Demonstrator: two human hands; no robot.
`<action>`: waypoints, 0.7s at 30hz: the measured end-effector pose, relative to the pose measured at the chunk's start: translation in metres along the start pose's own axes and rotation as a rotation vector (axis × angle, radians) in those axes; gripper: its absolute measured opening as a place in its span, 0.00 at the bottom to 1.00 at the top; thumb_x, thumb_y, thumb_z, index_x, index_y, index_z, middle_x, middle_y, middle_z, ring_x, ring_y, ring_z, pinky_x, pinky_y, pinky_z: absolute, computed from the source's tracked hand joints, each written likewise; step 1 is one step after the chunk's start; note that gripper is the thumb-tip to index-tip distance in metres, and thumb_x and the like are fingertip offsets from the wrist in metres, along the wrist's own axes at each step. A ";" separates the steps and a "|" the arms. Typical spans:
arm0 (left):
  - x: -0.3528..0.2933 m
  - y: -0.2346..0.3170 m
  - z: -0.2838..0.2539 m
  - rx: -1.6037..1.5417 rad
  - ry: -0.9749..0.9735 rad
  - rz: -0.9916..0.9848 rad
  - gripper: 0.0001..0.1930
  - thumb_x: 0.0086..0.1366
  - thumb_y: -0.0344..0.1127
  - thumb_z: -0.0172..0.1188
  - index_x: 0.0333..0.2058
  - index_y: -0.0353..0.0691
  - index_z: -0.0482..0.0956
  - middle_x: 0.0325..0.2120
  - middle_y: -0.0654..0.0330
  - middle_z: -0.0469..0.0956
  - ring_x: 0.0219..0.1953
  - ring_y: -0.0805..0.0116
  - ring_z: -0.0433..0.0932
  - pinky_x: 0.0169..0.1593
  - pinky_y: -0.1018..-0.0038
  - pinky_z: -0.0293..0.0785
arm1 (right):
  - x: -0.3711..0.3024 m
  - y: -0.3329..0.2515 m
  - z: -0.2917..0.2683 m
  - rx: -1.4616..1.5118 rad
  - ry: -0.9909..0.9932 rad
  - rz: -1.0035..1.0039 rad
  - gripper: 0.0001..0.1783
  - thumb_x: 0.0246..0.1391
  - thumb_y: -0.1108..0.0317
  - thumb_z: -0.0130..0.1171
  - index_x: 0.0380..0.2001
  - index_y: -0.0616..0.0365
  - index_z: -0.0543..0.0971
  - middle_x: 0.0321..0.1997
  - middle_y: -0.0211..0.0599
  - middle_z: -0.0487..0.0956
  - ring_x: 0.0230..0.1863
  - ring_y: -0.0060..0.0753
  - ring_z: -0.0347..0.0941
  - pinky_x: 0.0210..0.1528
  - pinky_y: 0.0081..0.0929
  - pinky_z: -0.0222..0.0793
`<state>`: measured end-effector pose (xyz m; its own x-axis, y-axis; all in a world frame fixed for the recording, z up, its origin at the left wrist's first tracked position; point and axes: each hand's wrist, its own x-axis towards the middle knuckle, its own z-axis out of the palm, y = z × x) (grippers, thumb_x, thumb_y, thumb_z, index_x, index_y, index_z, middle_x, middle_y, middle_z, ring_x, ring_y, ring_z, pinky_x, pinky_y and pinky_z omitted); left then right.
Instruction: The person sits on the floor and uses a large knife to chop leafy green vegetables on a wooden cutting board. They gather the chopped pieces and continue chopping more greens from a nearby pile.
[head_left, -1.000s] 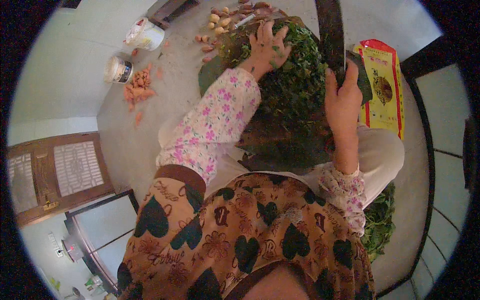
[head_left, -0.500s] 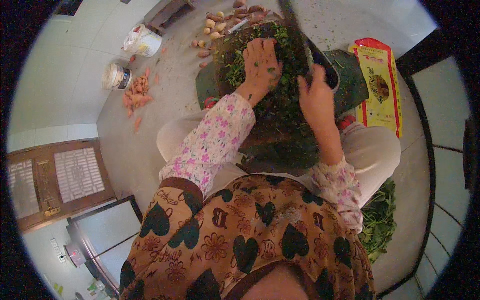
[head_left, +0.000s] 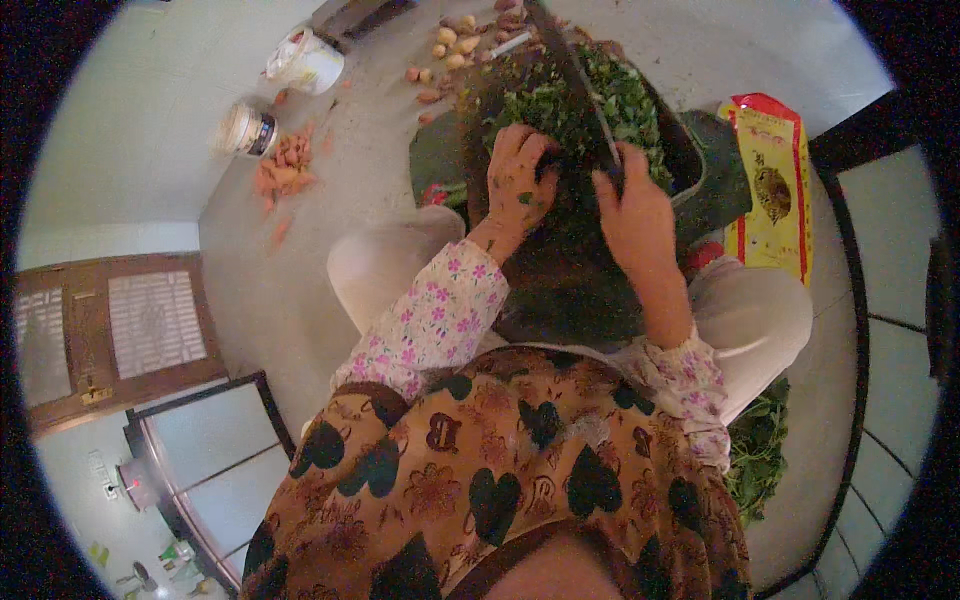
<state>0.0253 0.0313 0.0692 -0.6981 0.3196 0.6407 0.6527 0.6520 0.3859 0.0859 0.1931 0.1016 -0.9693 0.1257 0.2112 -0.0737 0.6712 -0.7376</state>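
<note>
My right hand (head_left: 640,215) is wrapped round the handle of a long, dark-bladed kitchen knife (head_left: 580,85), whose blade points away from me and slants left. Chopped leafy greens (head_left: 630,105) are heaped under and around the blade on a dark chopping board (head_left: 555,235). At the near side of the heap rests my left hand (head_left: 515,185), its fingers bent and close together. Whatever lies under those fingertips is hidden. Bits of green leaf stick to the back of that hand.
A dark tub rim (head_left: 690,165) stands right of the greens, beside a yellow and red bag (head_left: 775,190). Potatoes (head_left: 460,42) lie beyond. At left are orange roots (head_left: 287,165) and two buckets (head_left: 312,65). Uncut leafy greens (head_left: 757,450) lie by my right knee.
My left hand has drawn back toward me off the middle of the greens, and its fingers have bent. The knife has tilted and come lower, nearer the heap. More chopped leaf now shows.
</note>
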 end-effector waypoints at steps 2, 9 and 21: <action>-0.011 -0.006 0.000 -0.024 0.062 0.026 0.17 0.38 0.21 0.60 0.31 0.41 0.73 0.32 0.54 0.69 0.38 0.52 0.69 0.41 0.62 0.68 | -0.010 -0.024 -0.017 0.075 0.074 -0.061 0.22 0.54 0.62 0.53 0.49 0.57 0.63 0.31 0.53 0.77 0.28 0.59 0.74 0.29 0.49 0.70; -0.013 -0.002 -0.008 0.077 -0.016 0.071 0.17 0.36 0.22 0.61 0.30 0.43 0.75 0.30 0.57 0.69 0.36 0.54 0.69 0.38 0.65 0.69 | -0.011 0.005 0.030 0.011 -0.014 -0.018 0.21 0.54 0.62 0.53 0.49 0.57 0.63 0.32 0.54 0.77 0.28 0.58 0.74 0.29 0.48 0.71; -0.017 -0.002 -0.008 0.055 0.002 0.049 0.14 0.39 0.23 0.59 0.30 0.42 0.77 0.29 0.57 0.71 0.36 0.54 0.70 0.38 0.66 0.69 | -0.013 -0.010 0.017 -0.079 -0.186 0.052 0.19 0.55 0.61 0.51 0.48 0.56 0.65 0.36 0.51 0.77 0.31 0.56 0.75 0.31 0.46 0.71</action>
<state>0.0380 0.0186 0.0628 -0.6649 0.3509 0.6594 0.6689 0.6726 0.3165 0.0954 0.1719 0.0955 -0.9985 0.0292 0.0466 -0.0110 0.7235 -0.6903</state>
